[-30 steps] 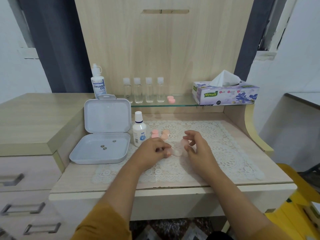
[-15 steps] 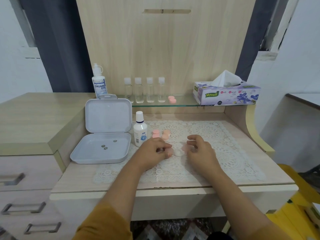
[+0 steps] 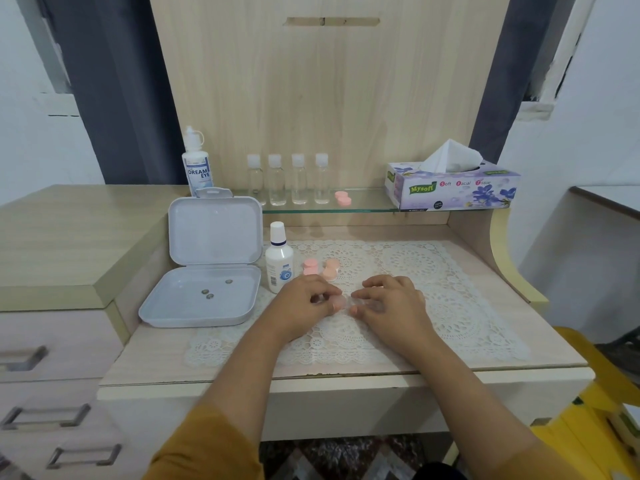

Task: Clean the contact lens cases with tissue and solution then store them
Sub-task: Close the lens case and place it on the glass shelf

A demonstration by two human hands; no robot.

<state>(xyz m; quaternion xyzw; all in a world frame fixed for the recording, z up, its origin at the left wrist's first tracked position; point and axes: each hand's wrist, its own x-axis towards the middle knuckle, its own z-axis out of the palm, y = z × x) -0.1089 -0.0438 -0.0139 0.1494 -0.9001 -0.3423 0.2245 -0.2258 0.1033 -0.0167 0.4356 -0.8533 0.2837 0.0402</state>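
A small pink contact lens case [image 3: 341, 302] lies on the lace mat [image 3: 433, 271] between my two hands. My left hand [image 3: 304, 301] pinches its left end with curled fingers. My right hand [image 3: 389, 299] covers its right end, fingers curled down on it. Two more pink lens cases [image 3: 310, 266] [image 3: 330, 268] sit just behind my hands, next to a small white solution bottle [image 3: 278, 261]. Another pink case [image 3: 343, 198] rests on the glass shelf [image 3: 367, 206]. The tissue box [image 3: 450, 188] stands at the shelf's right end.
An open grey storage box [image 3: 204, 296] lies left of the mat, lid up, with three small round objects inside. A larger Dream Eye bottle [image 3: 197, 164] and several clear small bottles [image 3: 287, 178] stand on the shelf. Drawers are at lower left.
My right hand has lowered from a raised, open pose onto the right end of the lens case. My left hand has stayed on the left end.
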